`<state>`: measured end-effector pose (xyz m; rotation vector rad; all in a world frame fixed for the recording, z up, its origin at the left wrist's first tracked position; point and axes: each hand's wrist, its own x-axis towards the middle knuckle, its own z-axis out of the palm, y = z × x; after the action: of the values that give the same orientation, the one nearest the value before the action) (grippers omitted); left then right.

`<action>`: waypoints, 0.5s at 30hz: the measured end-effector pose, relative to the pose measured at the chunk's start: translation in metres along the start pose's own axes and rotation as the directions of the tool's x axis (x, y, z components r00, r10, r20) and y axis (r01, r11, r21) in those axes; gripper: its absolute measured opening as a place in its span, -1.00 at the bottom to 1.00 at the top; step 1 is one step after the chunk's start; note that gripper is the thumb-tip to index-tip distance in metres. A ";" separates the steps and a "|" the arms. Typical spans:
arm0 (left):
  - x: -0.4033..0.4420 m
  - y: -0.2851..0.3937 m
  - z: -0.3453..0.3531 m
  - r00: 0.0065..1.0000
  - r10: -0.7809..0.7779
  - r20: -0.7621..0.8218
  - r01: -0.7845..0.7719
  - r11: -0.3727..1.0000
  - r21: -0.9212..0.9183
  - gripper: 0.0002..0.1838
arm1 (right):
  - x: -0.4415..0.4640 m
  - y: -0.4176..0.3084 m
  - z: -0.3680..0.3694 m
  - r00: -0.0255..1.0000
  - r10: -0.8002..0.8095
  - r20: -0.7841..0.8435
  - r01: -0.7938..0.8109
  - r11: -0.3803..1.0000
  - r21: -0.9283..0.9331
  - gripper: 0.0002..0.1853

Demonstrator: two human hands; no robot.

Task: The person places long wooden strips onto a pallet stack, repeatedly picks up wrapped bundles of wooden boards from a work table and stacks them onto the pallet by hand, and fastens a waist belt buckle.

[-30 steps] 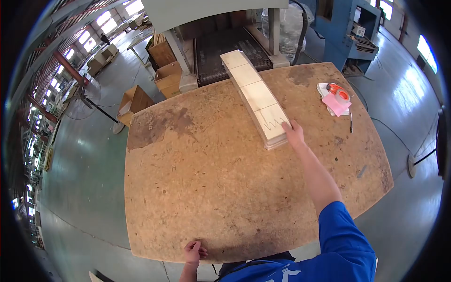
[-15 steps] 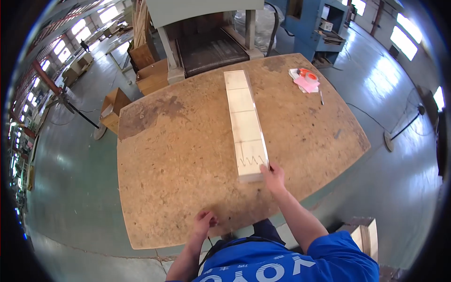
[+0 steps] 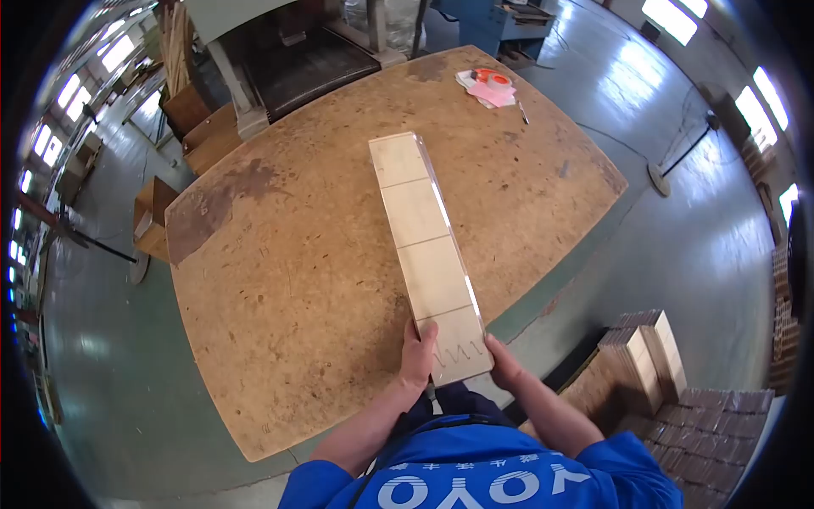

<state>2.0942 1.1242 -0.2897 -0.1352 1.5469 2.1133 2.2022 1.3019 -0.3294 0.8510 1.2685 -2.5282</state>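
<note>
A long, thick, pale wooden board pack (image 3: 428, 242) has dark lines across its top, pen zigzags at the near end and a shiny film-like right edge. Its near end reaches past the front edge of the worktable (image 3: 280, 305), close to my body. My left hand (image 3: 418, 355) is closed on the near left side, thumb on top and fingers hidden beneath or beside it. On the opposite side, my right hand (image 3: 505, 363) grips the near right edge, its fingers partly hidden. The far part of the pack lies over the table; whether it touches the surface I cannot tell.
Orange tape rolls (image 3: 493, 79) and pink paper (image 3: 492, 95) sit at the far table corner, beside a pen (image 3: 524, 113). A machine with a dark conveyor bed (image 3: 318, 72) stands behind. Stacked wooden packs (image 3: 640, 360) are on the floor at right, cardboard boxes (image 3: 153, 219) at left.
The board pack has come toward my body and tilted, its near end now past the table edge. My left hand has moved up from the table edge and taken hold of it. The view has shifted right.
</note>
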 end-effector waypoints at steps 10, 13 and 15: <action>0.007 -0.010 0.016 0.949 0.293 0.115 -0.297 0.710 0.638 -0.20 | -0.057 -0.141 0.056 0.799 -0.589 0.123 0.008 -0.195 -0.981 0.06; 0.043 0.057 0.024 0.810 0.526 0.260 -0.519 0.434 0.737 -0.21 | -0.044 -0.136 0.039 0.769 -0.602 0.215 0.024 -0.309 -0.951 0.08; 0.076 0.106 0.031 0.697 0.552 0.458 -0.619 0.141 0.772 -0.22 | -0.048 -0.131 0.040 0.778 -0.591 0.213 0.020 -0.315 -0.949 0.08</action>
<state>1.9872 1.1557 -0.2159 1.1266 2.7943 1.2710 2.1719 1.3469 -0.1947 0.4182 3.1799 -0.3825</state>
